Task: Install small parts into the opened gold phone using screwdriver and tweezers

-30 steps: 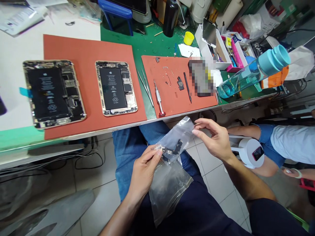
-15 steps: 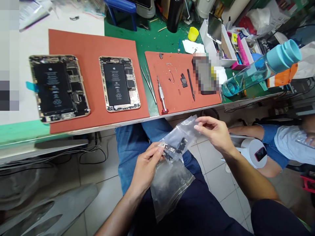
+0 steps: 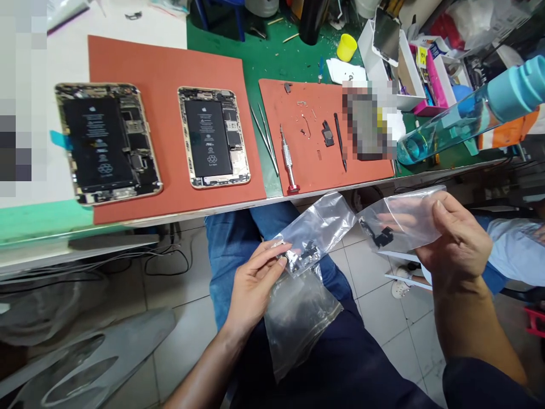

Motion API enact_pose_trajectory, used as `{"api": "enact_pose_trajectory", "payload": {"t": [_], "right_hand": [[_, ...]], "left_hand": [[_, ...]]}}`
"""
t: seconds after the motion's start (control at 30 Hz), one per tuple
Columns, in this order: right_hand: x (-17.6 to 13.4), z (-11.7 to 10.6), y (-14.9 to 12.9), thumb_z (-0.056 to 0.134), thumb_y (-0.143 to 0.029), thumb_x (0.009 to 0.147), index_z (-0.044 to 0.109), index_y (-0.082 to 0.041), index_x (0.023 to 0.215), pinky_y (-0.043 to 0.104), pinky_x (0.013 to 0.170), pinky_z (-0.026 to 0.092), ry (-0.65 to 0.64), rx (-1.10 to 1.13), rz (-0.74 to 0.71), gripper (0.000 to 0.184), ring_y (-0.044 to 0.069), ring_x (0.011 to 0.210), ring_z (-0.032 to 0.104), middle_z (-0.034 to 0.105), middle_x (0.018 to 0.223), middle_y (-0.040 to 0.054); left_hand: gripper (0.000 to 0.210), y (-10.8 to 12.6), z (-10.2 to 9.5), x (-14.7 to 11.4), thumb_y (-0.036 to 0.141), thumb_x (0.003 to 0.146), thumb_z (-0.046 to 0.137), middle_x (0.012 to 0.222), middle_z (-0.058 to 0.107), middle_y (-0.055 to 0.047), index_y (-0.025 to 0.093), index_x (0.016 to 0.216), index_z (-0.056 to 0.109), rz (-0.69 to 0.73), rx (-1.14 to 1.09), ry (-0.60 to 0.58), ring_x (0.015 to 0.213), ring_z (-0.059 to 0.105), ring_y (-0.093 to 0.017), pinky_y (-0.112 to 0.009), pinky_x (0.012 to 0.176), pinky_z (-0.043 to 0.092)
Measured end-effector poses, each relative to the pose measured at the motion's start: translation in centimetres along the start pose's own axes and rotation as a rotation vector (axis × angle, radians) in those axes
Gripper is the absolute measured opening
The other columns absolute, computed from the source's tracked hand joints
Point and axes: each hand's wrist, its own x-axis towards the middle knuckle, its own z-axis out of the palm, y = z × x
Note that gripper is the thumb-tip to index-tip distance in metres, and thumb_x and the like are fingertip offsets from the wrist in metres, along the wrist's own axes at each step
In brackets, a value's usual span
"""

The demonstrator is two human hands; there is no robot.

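My left hand [image 3: 258, 284] pinches clear plastic bags above my lap. One small bag [image 3: 330, 218] in it holds dark and metallic phone parts [image 3: 307, 253]. A larger, duller plastic bag [image 3: 300, 321] hangs below, over my thighs. Off to the right, my right hand [image 3: 457, 238] is closed on another small clear bag [image 3: 404, 210], with a black flex part [image 3: 382, 236] at its lower end. On the desk lie two opened phones [image 3: 104, 142], the smaller phone [image 3: 213, 136] nearer the middle, both with black batteries showing.
Tweezers [image 3: 266, 139] and a screwdriver [image 3: 288, 162] lie near the desk's front edge. Small parts and a black pry stick [image 3: 340, 142] rest on the right red mat [image 3: 306, 176]. A blue-capped bottle [image 3: 468, 116] leans over the right side. Another person [image 3: 517, 244] sits at right.
My right hand has moved right and now grips a separate small bag with a black part, apart from the left hand's bags. My left hand stays nearly in place.
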Motion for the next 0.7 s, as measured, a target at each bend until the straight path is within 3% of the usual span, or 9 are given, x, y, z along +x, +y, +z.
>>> {"api": "enact_pose_trajectory", "payload": {"t": [0.2,0.3,0.7], "right_hand": [[-0.5,0.5,0.3,0.069,-0.043,0.097,0.063,-0.026,0.088,0.051,0.069,0.07,-0.024,-0.011,0.039,0.02,0.036,0.089,0.084,0.084,0.109,0.0089],[-0.6,0.8,0.2,0.07,-0.044,0.096,0.064,-0.026,0.085,0.054,0.073,0.07,-0.043,0.003,0.042,0.022,0.036,0.085,0.084,0.085,0.11,0.0091],[-0.8,1.6,0.5,0.067,-0.04,0.097,0.066,-0.023,0.085,0.047,0.066,0.069,-0.089,0.035,0.104,0.021,0.039,0.089,0.085,0.084,0.116,0.0158]], "left_hand": [[0.021,0.2,0.2,-0.1,0.03,0.093,0.083,0.132,0.071,-0.007,0.032,0.114,0.087,0.085,0.029,-0.011,0.122,0.071,-0.022,-0.029,0.101,0.06],[0.02,0.5,0.5,-0.3,0.032,0.093,0.083,0.128,0.073,-0.008,0.031,0.113,0.087,0.111,0.065,0.009,0.12,0.072,-0.022,-0.027,0.097,0.061],[0.023,1.7,0.7,-0.4,0.044,0.089,0.087,0.122,0.076,-0.01,0.029,0.106,0.088,0.105,0.147,0.043,0.117,0.074,-0.027,-0.035,0.096,0.063]]}}
